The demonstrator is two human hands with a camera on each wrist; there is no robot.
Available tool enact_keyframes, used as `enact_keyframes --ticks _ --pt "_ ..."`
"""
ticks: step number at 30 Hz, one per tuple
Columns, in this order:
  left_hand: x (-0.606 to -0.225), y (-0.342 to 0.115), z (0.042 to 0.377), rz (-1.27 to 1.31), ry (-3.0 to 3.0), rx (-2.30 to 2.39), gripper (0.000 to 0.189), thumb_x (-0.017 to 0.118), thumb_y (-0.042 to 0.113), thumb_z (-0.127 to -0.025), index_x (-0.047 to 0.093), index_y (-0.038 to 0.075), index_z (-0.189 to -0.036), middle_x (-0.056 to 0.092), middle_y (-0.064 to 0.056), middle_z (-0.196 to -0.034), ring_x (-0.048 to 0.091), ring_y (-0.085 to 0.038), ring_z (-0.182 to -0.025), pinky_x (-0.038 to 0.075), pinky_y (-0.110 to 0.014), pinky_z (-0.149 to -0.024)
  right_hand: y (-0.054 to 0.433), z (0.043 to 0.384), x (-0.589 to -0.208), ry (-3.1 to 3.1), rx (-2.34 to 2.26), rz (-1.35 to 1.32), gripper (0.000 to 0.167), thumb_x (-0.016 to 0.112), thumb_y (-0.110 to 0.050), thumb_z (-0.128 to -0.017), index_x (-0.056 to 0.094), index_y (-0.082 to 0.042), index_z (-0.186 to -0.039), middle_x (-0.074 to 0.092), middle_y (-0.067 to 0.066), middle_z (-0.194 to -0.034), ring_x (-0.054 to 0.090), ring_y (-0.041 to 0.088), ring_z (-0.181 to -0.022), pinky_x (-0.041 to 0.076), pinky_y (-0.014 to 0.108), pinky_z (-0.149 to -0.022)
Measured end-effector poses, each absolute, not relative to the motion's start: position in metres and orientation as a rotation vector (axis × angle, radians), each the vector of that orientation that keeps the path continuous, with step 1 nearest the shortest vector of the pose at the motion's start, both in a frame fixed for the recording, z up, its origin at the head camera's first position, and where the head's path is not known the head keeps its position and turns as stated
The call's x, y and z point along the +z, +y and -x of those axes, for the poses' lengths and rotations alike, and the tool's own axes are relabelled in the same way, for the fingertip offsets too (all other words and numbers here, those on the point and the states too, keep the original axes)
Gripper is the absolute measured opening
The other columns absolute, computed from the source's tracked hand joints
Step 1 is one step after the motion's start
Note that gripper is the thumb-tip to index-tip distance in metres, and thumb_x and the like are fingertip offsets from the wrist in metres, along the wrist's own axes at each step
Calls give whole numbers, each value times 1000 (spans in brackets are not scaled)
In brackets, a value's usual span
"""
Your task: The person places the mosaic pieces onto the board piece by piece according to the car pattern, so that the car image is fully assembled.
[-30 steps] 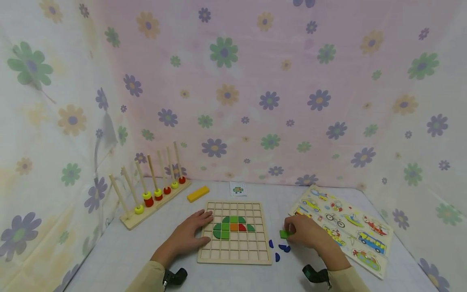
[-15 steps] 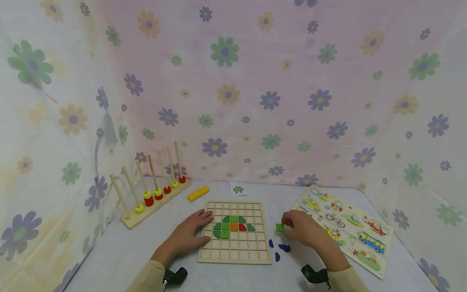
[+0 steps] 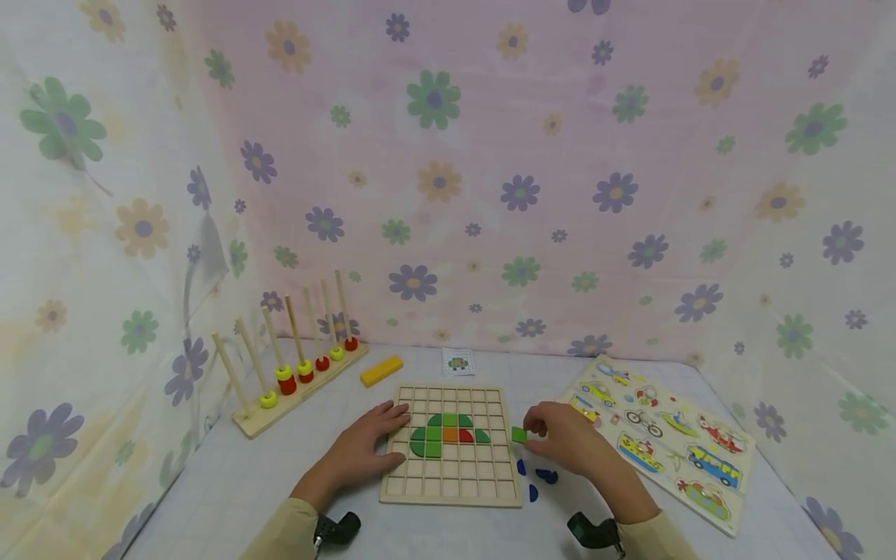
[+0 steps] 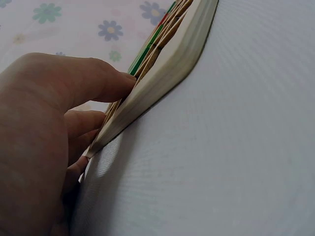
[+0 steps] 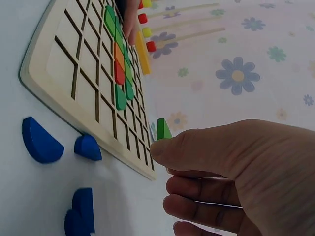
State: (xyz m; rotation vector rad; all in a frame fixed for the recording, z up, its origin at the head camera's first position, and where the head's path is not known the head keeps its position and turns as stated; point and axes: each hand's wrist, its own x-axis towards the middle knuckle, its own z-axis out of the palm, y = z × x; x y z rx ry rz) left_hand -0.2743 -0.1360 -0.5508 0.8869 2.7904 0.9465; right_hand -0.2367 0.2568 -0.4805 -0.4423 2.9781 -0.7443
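Observation:
A wooden grid board (image 3: 449,495) lies on the table, with green, orange and red pieces set in its middle cells. My left hand (image 3: 360,447) rests on the board's left edge, fingers spread and fairly straight; in the left wrist view the thumb (image 4: 106,83) touches the rim. Just past the board's right edge, my right hand (image 3: 570,439) pinches a green square block (image 3: 519,435) between thumb and fingers. From the right wrist, the green block (image 5: 163,129) shows above the thumb tip, partly hidden. Several blue half-round blocks (image 5: 42,141) lie beside the board, below the right hand.
A wooden peg stand (image 3: 301,393) with red and yellow beads stands at the back left. Beside it lies a yellow bar (image 3: 381,371). A small picture card (image 3: 458,362) lies behind the board. At the right is a vehicle picture puzzle (image 3: 665,435).
My right hand has lifted the green block from near the puzzle and carried it left, close to the board's right edge. The left hand has stayed in place on the board.

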Motion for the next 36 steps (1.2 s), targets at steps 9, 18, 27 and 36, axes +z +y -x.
enact_keyframes --ticks 9,18,27,36 --pt "-554 -137 275 -888 2793 953 70 74 44 -97 59 14 -158 45 0 -170 29 -35 -161 30 -69 -122 233 240 -476 2928 -748 537 16 86 -12 -91 76 -12 -104 64 -9 -91 57 14 -85 56 37 -79" --pt "-553 -137 276 -890 2779 951 69 73 43 -97 59 14 -158 45 0 -169 29 -35 -161 28 -68 -123 213 251 -491 2907 -810 667 15 88 -15 -91 78 -15 -102 65 -11 -89 59 9 -82 55 34 -73" --pt "-554 -138 277 -892 2798 935 68 74 41 -96 59 16 -158 44 2 -170 28 -33 -161 28 -65 -124 184 253 -495 2914 -851 841 14 88 -15 -92 78 -12 -101 69 -6 -92 62 12 -83 56 33 -74" --pt "-554 -139 278 -890 2781 942 68 73 43 -98 58 17 -159 43 4 -171 27 -32 -162 28 -65 -125 170 251 -507 2866 -881 814 14 86 -15 -94 78 -14 -105 67 -11 -96 61 6 -85 57 33 -77"
